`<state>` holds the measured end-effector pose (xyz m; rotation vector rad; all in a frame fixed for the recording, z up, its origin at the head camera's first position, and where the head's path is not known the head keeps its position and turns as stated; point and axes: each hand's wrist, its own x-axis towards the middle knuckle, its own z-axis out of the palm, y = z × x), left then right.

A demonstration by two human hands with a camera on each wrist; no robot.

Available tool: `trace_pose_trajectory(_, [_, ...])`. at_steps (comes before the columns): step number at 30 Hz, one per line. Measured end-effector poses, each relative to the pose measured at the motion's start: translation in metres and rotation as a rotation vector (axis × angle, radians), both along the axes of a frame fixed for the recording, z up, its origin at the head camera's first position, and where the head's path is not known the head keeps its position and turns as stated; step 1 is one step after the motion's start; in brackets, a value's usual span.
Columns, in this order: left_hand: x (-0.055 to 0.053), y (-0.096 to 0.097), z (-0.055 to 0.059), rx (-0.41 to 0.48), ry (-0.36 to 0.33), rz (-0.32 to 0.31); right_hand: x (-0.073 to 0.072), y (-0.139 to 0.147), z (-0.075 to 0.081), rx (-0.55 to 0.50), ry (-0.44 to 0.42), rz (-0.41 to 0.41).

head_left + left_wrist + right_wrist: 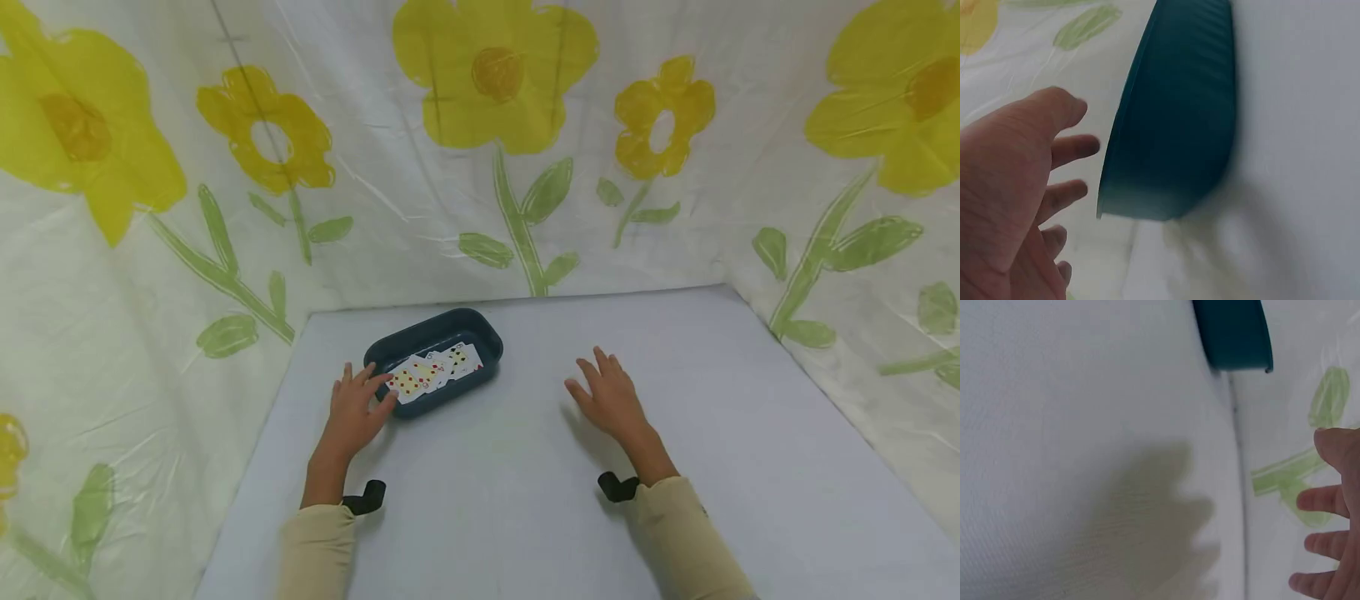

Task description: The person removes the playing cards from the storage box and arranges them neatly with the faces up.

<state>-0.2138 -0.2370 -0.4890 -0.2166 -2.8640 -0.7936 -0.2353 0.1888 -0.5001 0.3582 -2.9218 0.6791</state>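
Observation:
A dark teal plastic tub (491, 342) stands toward the back left of the table, with several playing cards (427, 373) spread overlapping on its bottom, faces up. My left hand (356, 412) is at the tub's near left end, its fingers spread and overlapping the rim in the head view. In the left wrist view the thumb and fingers of that hand (1016, 181) are parted beside the tub's wall (1175, 119), with nothing between them. To the right of the tub, my right hand (609, 400) hovers over the table, fingers spread and holding nothing.
A white cloth covers the table (495, 500). Behind it and along the sides hangs a pale curtain (360, 225) painted with yellow flowers. Each wrist carries a black camera mount, such as the right one (618, 487). The right hand casts a shadow (1147, 519) on the cloth.

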Motion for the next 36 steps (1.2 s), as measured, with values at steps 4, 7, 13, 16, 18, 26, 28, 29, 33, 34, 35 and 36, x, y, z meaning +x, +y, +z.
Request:
trace_pose_trajectory(4, [-0.002, 0.015, -0.004, 0.004, 0.03, -0.087, 0.001, -0.005, 0.0, 0.017, 0.0, 0.014])
trace_pose_trajectory(7, [-0.003, 0.022, -0.009, -0.017, 0.014, -0.121, 0.001, -0.009, 0.0, 0.02, 0.003, 0.02])
trace_pose_trajectory(13, [-0.005, 0.027, -0.017, -0.028, 0.037, -0.096, 0.001, -0.015, 0.001, 0.008, 0.011, 0.03])
trace_pose_trajectory(16, [-0.006, 0.029, -0.019, -0.029, 0.068, -0.076, 0.0, -0.018, 0.001, 0.009, 0.016, 0.04])
trace_pose_trajectory(18, [-0.006, 0.03, -0.021, -0.036, 0.088, -0.063, -0.001, -0.021, 0.003, 0.009, 0.026, 0.053])
trace_pose_trajectory(26, [-0.002, 0.035, -0.027, -0.052, 0.11, -0.033, -0.015, -0.04, 0.013, -0.016, 0.085, 0.119])
trace_pose_trajectory(28, [-0.001, 0.035, -0.026, -0.048, 0.112, -0.039, -0.018, -0.046, 0.016, -0.02, 0.089, 0.133])
trace_pose_trajectory(29, [-0.001, 0.035, -0.026, -0.047, 0.114, -0.04, -0.02, -0.048, 0.018, -0.022, 0.09, 0.14])
trace_pose_trajectory(33, [0.0, 0.035, -0.024, -0.047, 0.118, -0.046, -0.027, -0.061, 0.025, -0.023, 0.087, 0.167])
trace_pose_trajectory(34, [0.0, 0.035, -0.024, -0.05, 0.118, -0.047, -0.028, -0.064, 0.027, -0.021, 0.089, 0.174])
trace_pose_trajectory(35, [0.0, 0.035, -0.024, -0.053, 0.12, -0.048, -0.029, -0.067, 0.028, -0.017, 0.092, 0.182])
trace_pose_trajectory(36, [-0.001, 0.035, -0.025, -0.056, 0.12, -0.049, -0.03, -0.07, 0.029, -0.013, 0.094, 0.19])
